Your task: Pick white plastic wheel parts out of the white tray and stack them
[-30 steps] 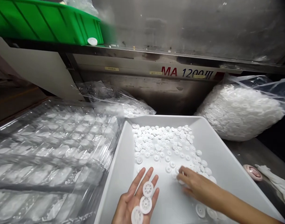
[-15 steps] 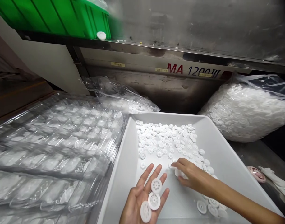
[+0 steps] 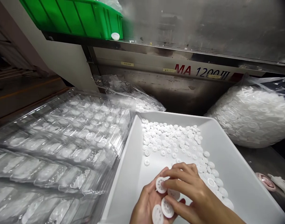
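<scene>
My left hand [image 3: 145,200] is cupped palm up above the bin and holds several white spoked plastic wheels [image 3: 158,214]. My right hand [image 3: 191,189] is bent over that palm, thumb and fingers pinching around the wheels there. Under its fingers a white plastic wheel [image 3: 173,194] is partly covered. Its index fingertip touches another wheel at the upper edge of the left palm. Below both hands is the light grey bin [image 3: 130,168], with many small white wheels [image 3: 170,137] spread over its far part and larger ones [image 3: 211,182] along its right side.
Clear plastic blister trays [image 3: 63,149] of white parts are stacked left of the bin. A bulging clear bag [image 3: 251,115] of white parts stands right, another bag [image 3: 144,104] behind. A green crate [image 3: 74,20] sits on the machine ledge. A pale glove [image 3: 281,185] lies far right.
My right hand has moved from the bin floor left and toward me, onto my left palm, bringing a wheel. My left hand's fingers have curled up. The view has shifted slightly.
</scene>
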Available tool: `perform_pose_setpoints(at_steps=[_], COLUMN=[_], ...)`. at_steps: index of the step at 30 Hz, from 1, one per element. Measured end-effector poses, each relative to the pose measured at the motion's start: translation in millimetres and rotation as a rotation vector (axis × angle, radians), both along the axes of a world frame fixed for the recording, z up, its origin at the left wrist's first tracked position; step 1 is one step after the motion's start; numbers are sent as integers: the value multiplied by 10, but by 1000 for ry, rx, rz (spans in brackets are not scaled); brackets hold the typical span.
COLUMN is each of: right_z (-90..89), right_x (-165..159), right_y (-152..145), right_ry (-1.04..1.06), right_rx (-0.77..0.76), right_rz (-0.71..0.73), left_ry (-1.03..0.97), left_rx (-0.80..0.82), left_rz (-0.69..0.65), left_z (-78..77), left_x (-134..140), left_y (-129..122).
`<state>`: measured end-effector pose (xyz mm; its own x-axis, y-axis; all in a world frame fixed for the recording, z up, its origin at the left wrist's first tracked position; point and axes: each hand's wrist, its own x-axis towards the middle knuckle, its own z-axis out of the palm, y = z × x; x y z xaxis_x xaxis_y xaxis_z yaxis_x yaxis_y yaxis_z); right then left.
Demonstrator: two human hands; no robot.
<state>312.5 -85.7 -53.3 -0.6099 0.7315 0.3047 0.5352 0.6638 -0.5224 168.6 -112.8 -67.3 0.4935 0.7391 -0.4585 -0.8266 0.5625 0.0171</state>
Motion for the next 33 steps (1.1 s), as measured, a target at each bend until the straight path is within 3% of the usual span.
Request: perform_pose_setpoints(at_steps=[4, 12, 20, 25, 28, 33], right_z=[-117, -227, -337, -310, -254, -248], right_x=[58, 129, 229, 181, 146, -47], right_y=[-88, -280, -409, -501, -491, -410], right_ry=[63, 309, 287, 281, 251, 111], right_rx=[29, -230, -273, -282, -248, -11], right_rz=[-55, -291, -316, -377, -412, -398], left_ry=[-44, 37, 52, 48, 73, 120], left_rx=[20, 4, -35, 39, 98, 211], left_rz=[-17, -45, -50, -44, -42, -126], left_z=[35, 42, 154, 100, 32, -77], left_x=[-10, -69, -87, -55, -38, -16], left_y=[-7, -47, -64, -132, -181, -184])
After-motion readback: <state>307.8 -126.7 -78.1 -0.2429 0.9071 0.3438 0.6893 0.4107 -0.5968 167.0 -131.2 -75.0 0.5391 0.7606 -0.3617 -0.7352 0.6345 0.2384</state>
